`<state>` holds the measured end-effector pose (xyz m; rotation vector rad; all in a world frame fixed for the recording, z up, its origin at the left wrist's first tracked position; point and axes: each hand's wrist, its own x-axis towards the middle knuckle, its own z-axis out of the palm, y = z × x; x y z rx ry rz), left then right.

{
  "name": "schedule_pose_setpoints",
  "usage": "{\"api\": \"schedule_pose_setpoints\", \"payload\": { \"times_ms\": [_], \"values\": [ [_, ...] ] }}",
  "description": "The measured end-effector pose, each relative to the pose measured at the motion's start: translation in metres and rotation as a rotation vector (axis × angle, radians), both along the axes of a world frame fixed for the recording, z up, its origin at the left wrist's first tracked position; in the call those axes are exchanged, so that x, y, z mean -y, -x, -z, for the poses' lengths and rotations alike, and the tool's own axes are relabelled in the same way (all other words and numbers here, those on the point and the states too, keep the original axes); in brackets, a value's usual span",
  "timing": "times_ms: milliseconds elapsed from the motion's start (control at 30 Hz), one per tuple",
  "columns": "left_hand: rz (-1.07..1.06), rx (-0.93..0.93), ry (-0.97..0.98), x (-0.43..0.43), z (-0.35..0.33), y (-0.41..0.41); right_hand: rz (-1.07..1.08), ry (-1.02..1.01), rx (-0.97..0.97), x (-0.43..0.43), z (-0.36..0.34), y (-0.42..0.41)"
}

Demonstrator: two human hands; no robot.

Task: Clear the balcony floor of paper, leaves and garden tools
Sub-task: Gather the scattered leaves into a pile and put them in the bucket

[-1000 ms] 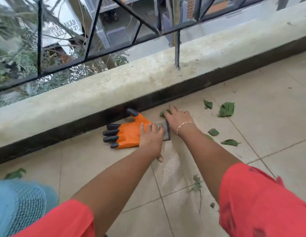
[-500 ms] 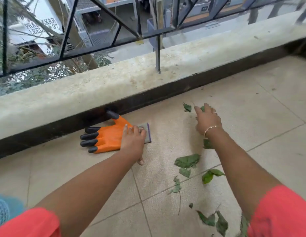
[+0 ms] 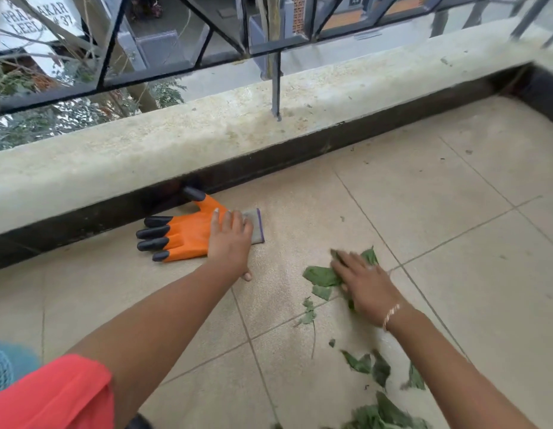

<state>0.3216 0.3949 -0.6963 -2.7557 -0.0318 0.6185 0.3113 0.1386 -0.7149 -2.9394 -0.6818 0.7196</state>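
White sign, partly hidden, seemingly reads "PRA…AKAR LEEL… #37".

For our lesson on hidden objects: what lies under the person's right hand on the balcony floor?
Green leaves stick out from beneath the right hand, which presses flat on them against the tiled floor. How many leaves the palm covers cannot be seen.
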Motion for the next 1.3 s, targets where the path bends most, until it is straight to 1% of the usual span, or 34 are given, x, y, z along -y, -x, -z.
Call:
{"api": "schedule_pose_setpoints", "payload": {
  "times_ms": [67, 133, 200, 233, 300, 367, 467, 533, 600, 667, 767, 833, 900, 967, 1000, 1067, 1133, 1200, 1300],
  "values": [
    [0.012, 0.047, 0.0, 0.002, -0.005, 0.006, -0.001, -0.022, -0.01, 0.013, -0.011, 0.048],
    [-0.002, 0.104, 0.06, 0.015, -0.008, 0.015, 0.074, -0.067, 0.05, 0.016, -0.021, 0.071],
    [-0.051, 0.117, 0.233, 0.041, -0.01, 0.032, 0.142, -0.076, 0.069, 0.002, -0.03, 0.062],
    [-0.081, 0.1, 0.338, 0.054, -0.01, 0.046, 0.13, -0.069, 0.066, -0.01, -0.031, 0.051],
    [-0.122, 0.019, 0.505, 0.076, -0.009, 0.082, 0.058, -0.051, 0.04, -0.038, -0.03, 0.033],
    [-0.173, -0.115, 0.593, 0.088, -0.009, 0.124, 0.011, 0.0, -0.02, -0.054, -0.025, 0.034],
    [-0.36, -0.323, 0.733, 0.093, -0.014, 0.179, -0.016, 0.069, -0.091, -0.044, -0.018, 0.069],
    [-0.406, -0.374, 0.797, 0.096, -0.015, 0.205, -0.023, 0.09, -0.116, -0.023, -0.02, 0.106],
    [-0.383, -0.388, 0.808, 0.097, -0.015, 0.223, 0.012, 0.105, -0.154, 0.004, -0.025, 0.149],
    [-0.36, -0.369, 0.812, 0.092, -0.013, 0.231, 0.101, 0.148, -0.172, 0.029, -0.036, 0.196],
    [-0.342, -0.247, 0.862, 0.079, -0.007, 0.227, 0.209, 0.175, -0.131, 0.03, -0.05, 0.251],
    [-0.324, -0.16, 0.893, 0.07, -0.008, 0.221, 0.177, 0.113, -0.077, -0.001, -0.047, 0.26],
    [-0.312, -0.118, 0.882, 0.064, -0.007, 0.22, 0.082, 0.037, -0.044, -0.043, -0.033, 0.26],
    [-0.313, -0.105, 0.836, 0.063, -0.001, 0.228, 0.015, 0.035, -0.044, -0.074, -0.013, 0.263],
    [-0.3, -0.099, 0.811, 0.066, 0.002, 0.234, 0.02, 0.065, -0.048, -0.081, -0.005, 0.266],
    [-0.224, -0.106, 0.764, 0.078, 0.008, 0.246, 0.127, 0.101, -0.034, -0.071, 0.003, 0.273],
    [-0.13, -0.151, 0.737, 0.094, 0.01, 0.258, 0.278, 0.123, 0.024, -0.042, 0.003, 0.284],
    [-0.037, -0.215, 0.753, 0.113, 0.009, 0.266, 0.41, 0.159, 0.084, 0.0, 0.002, 0.301],
    [0.085, -0.311, 0.827, 0.145, 0.005, 0.27, 0.589, 0.264, 0.036, 0.06, -0.007, 0.338]
  ]
}}
